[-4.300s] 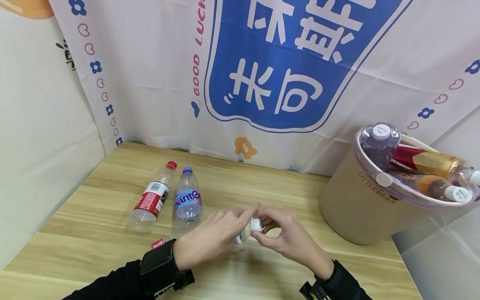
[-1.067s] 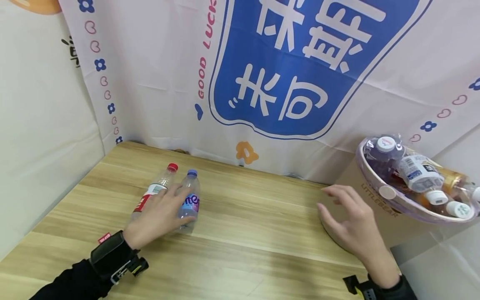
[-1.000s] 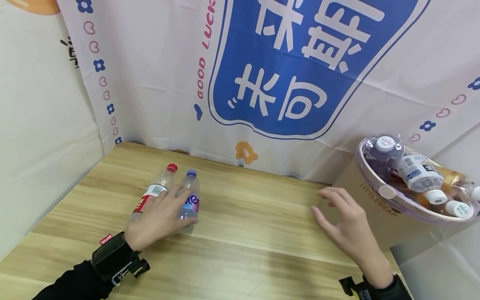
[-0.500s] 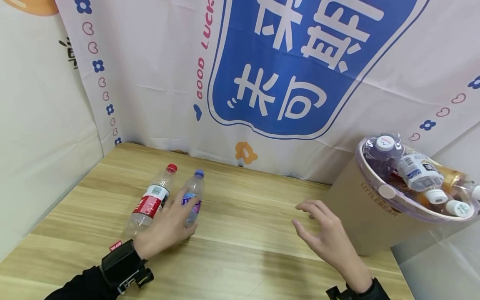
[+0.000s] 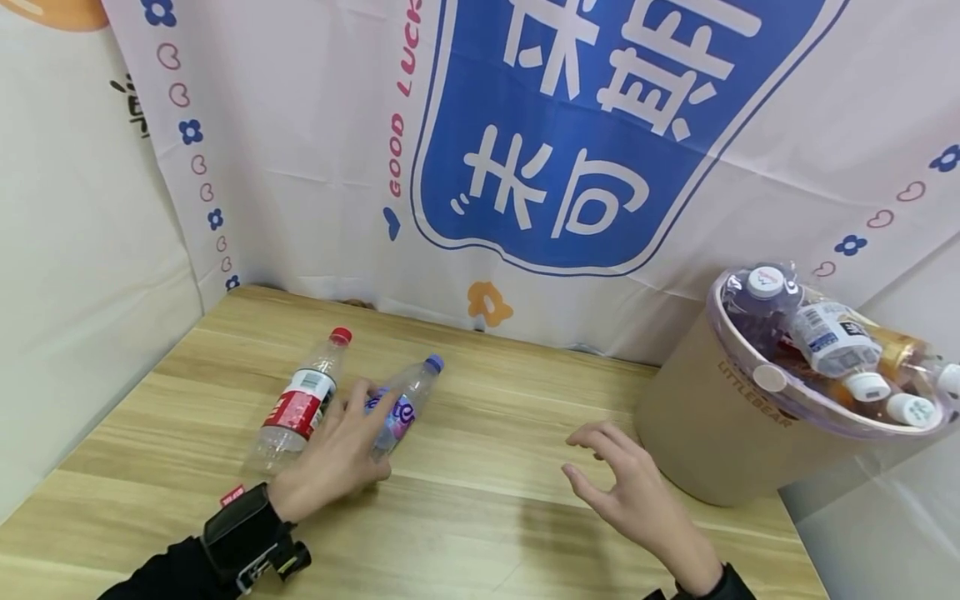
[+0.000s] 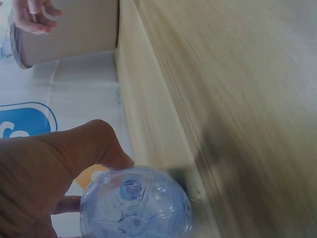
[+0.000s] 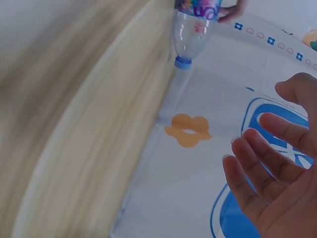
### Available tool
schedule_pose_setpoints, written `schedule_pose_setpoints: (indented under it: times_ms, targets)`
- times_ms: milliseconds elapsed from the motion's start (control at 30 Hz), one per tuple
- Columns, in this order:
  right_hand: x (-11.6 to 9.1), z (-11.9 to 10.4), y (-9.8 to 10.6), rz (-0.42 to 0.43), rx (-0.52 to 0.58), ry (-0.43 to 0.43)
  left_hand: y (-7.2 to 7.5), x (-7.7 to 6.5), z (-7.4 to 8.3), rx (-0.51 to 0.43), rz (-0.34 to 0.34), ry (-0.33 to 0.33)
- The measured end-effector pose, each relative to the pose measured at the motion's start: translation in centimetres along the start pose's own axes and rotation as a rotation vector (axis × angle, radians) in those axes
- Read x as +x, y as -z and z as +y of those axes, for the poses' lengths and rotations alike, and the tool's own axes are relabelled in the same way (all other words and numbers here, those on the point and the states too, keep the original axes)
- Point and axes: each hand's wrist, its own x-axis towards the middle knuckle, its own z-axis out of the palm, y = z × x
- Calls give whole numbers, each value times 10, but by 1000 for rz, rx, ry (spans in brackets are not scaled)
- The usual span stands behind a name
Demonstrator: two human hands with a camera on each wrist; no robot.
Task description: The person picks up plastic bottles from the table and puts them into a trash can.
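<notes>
My left hand [image 5: 337,454] grips a clear plastic bottle [image 5: 423,379] with a blue cap and a purple-blue label, tilted toward the right. In the left wrist view the base of this bottle [image 6: 136,206] faces the camera, with thumb and fingers around its side. Just left of that hand lies a clear bottle with a red cap and red-white label [image 5: 296,408]. My right hand [image 5: 626,492] hovers over the table between the held bottle and the bin, its fingers loosely bent and holding nothing. The right wrist view shows the right hand [image 7: 272,173] with its fingers spread.
A beige bin [image 5: 720,417] with a plastic liner stands on the right of the wooden table [image 5: 480,533], filled with several bottles. One clear bottle with a white cap [image 5: 836,337] lies on top. A printed cloth [image 5: 322,208] hangs behind the table.
The right hand has come away from the bin toward the middle. An extra white-capped bottle now lies in the bin. The left hand has taken the blue-capped bottle and tilted it right.
</notes>
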Motion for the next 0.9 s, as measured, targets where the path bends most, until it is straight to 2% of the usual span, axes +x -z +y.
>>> schedule_pose_setpoints:
  times_ms: [233, 500, 667, 900]
  targets:
    - [-2, -1, -10, -25, 39, 22, 11, -2, 9, -22, 31, -36]
    - [0, -2, -10, -21, 56, 47, 25, -3, 20, -52, 73, -96]
    - [2, 2, -1, 0, 46, 44, 30, -1, 29, -53, 86, -152]
    - [8, 14, 27, 36, 106, -25, 39, 8, 51, -137, 96, -261]
